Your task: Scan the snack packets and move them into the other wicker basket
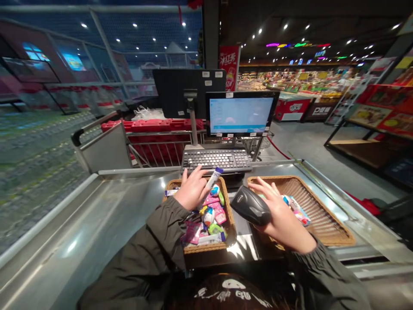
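Note:
My left hand [191, 190] is closed round a small white and blue tube-shaped packet [214, 177], held above the left wicker basket [206, 248], which is full of several colourful small packets [209, 217]. My right hand [277, 215] grips a black handheld barcode scanner [251, 205], its head pointing left toward the packet. That hand hovers over the near left part of the right wicker basket [325, 224], which holds a few packets [295, 209] behind my fingers. Both baskets stand on a steel checkout counter [106, 215].
A keyboard [216, 159] and lit monitor [240, 114] stand just behind the baskets, with a second screen's back [180, 92] further off. Red shopping baskets [151, 127] and a metal rail are at the back left. Store shelves [380, 112] line the right aisle.

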`<state>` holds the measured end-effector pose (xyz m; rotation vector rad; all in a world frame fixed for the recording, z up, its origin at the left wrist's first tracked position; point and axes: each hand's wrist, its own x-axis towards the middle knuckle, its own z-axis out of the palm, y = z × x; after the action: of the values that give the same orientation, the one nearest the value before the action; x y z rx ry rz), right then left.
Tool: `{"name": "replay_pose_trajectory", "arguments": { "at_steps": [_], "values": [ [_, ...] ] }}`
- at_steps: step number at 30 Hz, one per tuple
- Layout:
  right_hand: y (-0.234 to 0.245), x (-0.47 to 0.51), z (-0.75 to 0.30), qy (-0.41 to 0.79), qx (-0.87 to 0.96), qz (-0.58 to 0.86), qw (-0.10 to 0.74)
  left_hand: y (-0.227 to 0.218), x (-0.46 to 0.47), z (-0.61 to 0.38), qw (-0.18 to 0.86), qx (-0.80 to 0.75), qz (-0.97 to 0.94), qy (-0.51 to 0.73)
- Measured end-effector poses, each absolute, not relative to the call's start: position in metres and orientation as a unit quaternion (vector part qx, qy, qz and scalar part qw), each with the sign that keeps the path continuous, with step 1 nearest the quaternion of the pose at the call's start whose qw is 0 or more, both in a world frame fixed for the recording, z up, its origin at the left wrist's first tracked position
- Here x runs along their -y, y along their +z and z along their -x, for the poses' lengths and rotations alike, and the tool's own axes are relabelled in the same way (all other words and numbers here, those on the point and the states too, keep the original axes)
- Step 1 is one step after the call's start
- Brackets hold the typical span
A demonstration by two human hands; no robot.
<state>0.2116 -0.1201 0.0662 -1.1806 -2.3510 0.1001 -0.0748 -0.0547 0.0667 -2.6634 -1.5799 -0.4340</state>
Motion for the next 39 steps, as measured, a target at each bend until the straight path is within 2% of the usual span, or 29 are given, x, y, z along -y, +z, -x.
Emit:
{"name": "replay_pose_trajectory", "arguments": {
  "at_steps": [9,21,30,39],
  "values": [
    [0.066,0.122,-0.184,0.053,0.877,0.415,0.236,0.062,0.062,0.099,0.01,0.507,0.854,-0.114],
    [0.065,0.123,-0.183,0.047,0.878,0.421,0.223,0.055,0.054,0.11,-0.043,0.524,0.844,-0.111],
    [0.064,0.125,-0.188,0.044,0.876,0.426,0.222,0.032,0.035,0.129,-0.066,0.555,0.822,-0.112],
    [0.063,0.126,-0.191,0.052,0.875,0.426,0.225,0.003,0.022,0.166,-0.066,0.62,0.78,-0.046]
  ]
}}
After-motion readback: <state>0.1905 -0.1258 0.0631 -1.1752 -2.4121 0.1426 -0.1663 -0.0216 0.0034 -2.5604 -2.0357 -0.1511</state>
